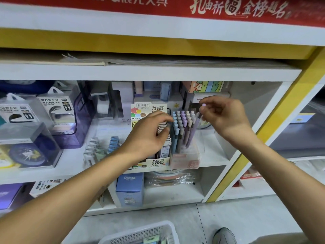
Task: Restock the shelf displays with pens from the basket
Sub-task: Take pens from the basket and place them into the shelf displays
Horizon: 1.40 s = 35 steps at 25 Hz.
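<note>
Pinching a purple pen [198, 118] near its cap end, the right hand [223, 115] holds it tilted just beside the right edge of the clear pen display [184, 154], likely so the tip can drop into a free slot on the purple side. Thumb and forefinger are closed on it; other fingers curl loosely. The left hand [149, 132] hovers with curled fingers over the striped lead-refill box [154, 161] next to the display, probably steadying or parting stock; whether it actually grips anything cannot be told. Pastel pens stand upright in colour rows, caps up. More stock sits in the white basket [140, 234] on the floor below, near a shoe [225, 235].
</note>
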Tool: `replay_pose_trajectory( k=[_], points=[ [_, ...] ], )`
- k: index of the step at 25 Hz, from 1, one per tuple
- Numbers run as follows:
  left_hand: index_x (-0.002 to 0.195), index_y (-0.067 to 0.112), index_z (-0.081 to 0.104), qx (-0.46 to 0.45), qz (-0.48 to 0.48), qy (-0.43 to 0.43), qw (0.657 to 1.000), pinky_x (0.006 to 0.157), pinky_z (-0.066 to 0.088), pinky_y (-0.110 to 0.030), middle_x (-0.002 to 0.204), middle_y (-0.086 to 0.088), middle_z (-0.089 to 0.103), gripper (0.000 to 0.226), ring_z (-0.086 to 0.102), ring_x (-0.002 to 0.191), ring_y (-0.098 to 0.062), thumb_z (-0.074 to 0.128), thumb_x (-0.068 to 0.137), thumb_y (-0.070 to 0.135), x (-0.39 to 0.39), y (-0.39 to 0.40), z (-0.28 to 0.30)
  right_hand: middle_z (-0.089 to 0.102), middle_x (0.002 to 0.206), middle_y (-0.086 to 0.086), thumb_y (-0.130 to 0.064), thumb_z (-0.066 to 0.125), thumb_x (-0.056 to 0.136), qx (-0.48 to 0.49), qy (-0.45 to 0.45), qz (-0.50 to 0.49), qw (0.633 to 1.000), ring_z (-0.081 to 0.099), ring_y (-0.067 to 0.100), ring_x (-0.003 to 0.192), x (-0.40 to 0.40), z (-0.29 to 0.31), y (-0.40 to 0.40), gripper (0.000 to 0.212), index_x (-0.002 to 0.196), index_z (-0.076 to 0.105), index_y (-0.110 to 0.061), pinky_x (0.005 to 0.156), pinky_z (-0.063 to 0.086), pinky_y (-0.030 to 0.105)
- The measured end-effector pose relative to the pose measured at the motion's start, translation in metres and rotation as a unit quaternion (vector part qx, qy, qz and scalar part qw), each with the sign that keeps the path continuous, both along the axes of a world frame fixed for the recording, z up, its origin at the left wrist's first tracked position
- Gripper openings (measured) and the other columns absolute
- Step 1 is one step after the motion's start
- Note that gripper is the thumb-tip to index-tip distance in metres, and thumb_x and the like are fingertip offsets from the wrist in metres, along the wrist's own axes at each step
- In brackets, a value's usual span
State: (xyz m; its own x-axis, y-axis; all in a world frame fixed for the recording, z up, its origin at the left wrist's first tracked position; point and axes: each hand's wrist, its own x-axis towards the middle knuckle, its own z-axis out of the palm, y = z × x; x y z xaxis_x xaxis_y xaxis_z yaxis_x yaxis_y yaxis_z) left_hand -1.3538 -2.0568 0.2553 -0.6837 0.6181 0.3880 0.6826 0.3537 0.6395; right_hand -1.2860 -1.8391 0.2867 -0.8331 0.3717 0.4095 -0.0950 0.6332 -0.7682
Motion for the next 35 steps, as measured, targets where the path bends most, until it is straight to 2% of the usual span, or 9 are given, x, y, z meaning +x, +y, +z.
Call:
replay_pose_trajectory(
  k=[4,9,15,21,23,25,28,32,35],
  points=[
    [0.148,0.024,0.043,-0.117,-0.055,0.089,0.988,0.105,0.011,0.0,0.156,0.012,0.035,0.052,0.029,0.139,-0.003,0.053,0.097,0.019,0.002,0.003,-0.016,0.069,0.087,-0.001,-0.013,0.071,0.091,0.17,-0.023,0.017,0.985,0.067,0.011,0.08,0.008,-0.016,-0.006,0.013,0.103,0.066,-0.013,0.076,0.057,0.026],
    [0.154,0.032,0.029,-0.16,-0.051,0.114,0.979,0.111,0.016,-0.014,0.162,0.018,0.02,0.06,0.022,0.145,-0.004,0.05,0.098,0.023,-0.002,0.002,-0.025,0.07,0.082,0.005,-0.011,0.071,0.09,0.184,0.0,0.07,0.98,0.069,0.02,0.079,0.01,-0.023,-0.008,0.009,0.096,0.065,-0.01,0.072,0.057,0.044],
    [0.153,0.032,0.031,-0.155,-0.052,0.103,0.981,0.109,0.021,-0.016,0.161,0.02,0.021,0.059,0.024,0.145,-0.005,0.05,0.098,0.023,-0.003,0.003,-0.025,0.07,0.078,-0.003,-0.012,0.073,0.089,0.196,0.001,0.129,0.972,0.067,0.006,0.072,0.013,-0.028,-0.011,0.006,0.092,0.069,-0.015,0.068,0.056,0.035],
    [0.154,0.034,0.027,-0.161,-0.068,0.077,0.982,0.113,0.018,-0.017,0.161,0.022,0.017,0.062,0.019,0.146,-0.001,0.05,0.098,0.02,-0.003,0.001,-0.025,0.07,0.087,0.002,-0.008,0.066,0.093,0.284,-0.025,0.068,0.956,0.064,0.021,0.078,0.004,-0.035,-0.008,0.018,0.107,0.077,-0.012,0.069,0.045,0.027],
    [0.152,0.032,0.032,-0.145,-0.06,0.073,0.985,0.111,0.023,-0.015,0.16,0.022,0.019,0.06,0.028,0.139,0.0,0.05,0.097,0.018,0.0,-0.002,-0.022,0.068,0.09,-0.004,-0.011,0.063,0.095,0.259,-0.024,0.04,0.965,0.061,0.017,0.076,0.008,-0.033,-0.012,0.023,0.114,0.075,-0.017,0.068,0.046,0.027],
    [0.141,0.026,0.047,-0.086,-0.046,0.094,0.991,0.098,0.033,-0.014,0.15,0.017,0.036,0.049,0.043,0.107,0.001,0.05,0.093,0.013,0.009,-0.01,-0.016,0.068,0.09,-0.01,-0.011,0.06,0.094,0.202,-0.016,0.012,0.979,0.061,0.011,0.071,0.019,-0.027,-0.021,0.024,0.112,0.073,-0.021,0.065,0.05,0.023],
    [0.101,0.019,0.063,-0.048,-0.036,0.115,0.992,0.077,0.048,-0.029,0.104,0.006,0.059,0.026,0.053,0.086,-0.009,0.045,0.082,0.013,0.024,-0.028,-0.016,0.071,0.083,-0.006,-0.01,0.058,0.085,0.211,-0.018,0.066,0.975,0.063,0.008,0.071,0.038,-0.024,-0.05,0.021,0.096,0.073,-0.02,0.065,0.05,0.021],
    [0.084,0.019,0.065,-0.262,-0.058,0.043,0.962,0.07,0.053,-0.038,0.085,-0.003,0.07,0.018,0.062,0.081,-0.023,0.049,0.077,0.015,0.046,-0.059,-0.063,0.071,0.087,0.007,-0.017,0.053,0.08,0.316,-0.214,0.174,0.908,0.065,0.028,0.084,0.053,-0.082,-0.102,0.017,0.087,0.068,-0.019,0.071,0.052,0.036],
    [0.088,0.004,0.068,-0.446,-0.125,-0.08,0.882,0.076,0.054,-0.047,0.089,-0.015,0.07,0.014,0.064,0.085,-0.033,0.058,0.082,0.011,0.054,-0.085,-0.126,0.068,0.115,0.01,-0.014,0.053,0.087,0.36,-0.438,0.284,0.773,0.061,0.03,0.107,0.065,-0.167,-0.137,0.027,0.108,0.069,-0.018,0.087,0.052,0.035]
  ],
)
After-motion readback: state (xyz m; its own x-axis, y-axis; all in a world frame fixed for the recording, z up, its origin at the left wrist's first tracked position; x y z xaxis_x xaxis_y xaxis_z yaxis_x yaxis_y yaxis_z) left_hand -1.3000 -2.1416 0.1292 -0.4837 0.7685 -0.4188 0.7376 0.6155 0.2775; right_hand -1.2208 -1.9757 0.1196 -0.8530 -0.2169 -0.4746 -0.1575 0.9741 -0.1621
